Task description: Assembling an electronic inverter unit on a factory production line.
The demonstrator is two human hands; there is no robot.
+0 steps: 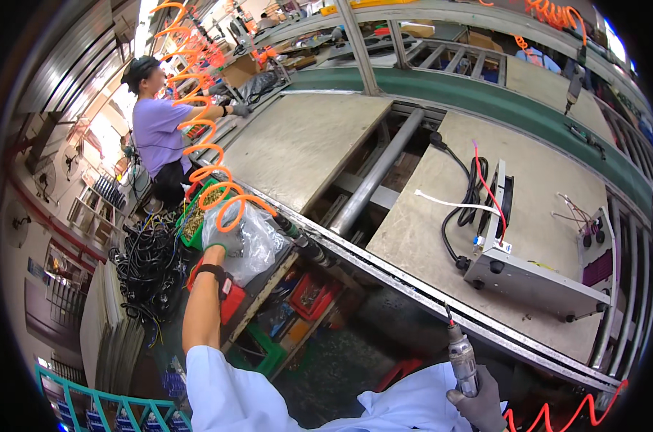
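Note:
My right hand [479, 399], in a grey glove, is wrapped round a metal power screwdriver [463, 360] whose bit points up and away, near the bench's front edge. My left hand [230, 243], gloved and with a dark band on its wrist, reaches out to a clear plastic bag [258, 248] beside a green bin of small brass-coloured parts [195, 219]. Its fingers are hidden among the bag and an orange coiled hose [229, 191]. On the board to the right stands an open metal chassis [535, 277], with a black power cord [452, 234] and red and white wires.
Another person [157, 129] in a purple shirt works at the far left. A bundle of black cables [150, 255] hangs beside the bins. A metal roller [380, 169] fills the gap between two boards. Red bins [316, 295] sit under the bench. A second tool [574, 90] hangs at right.

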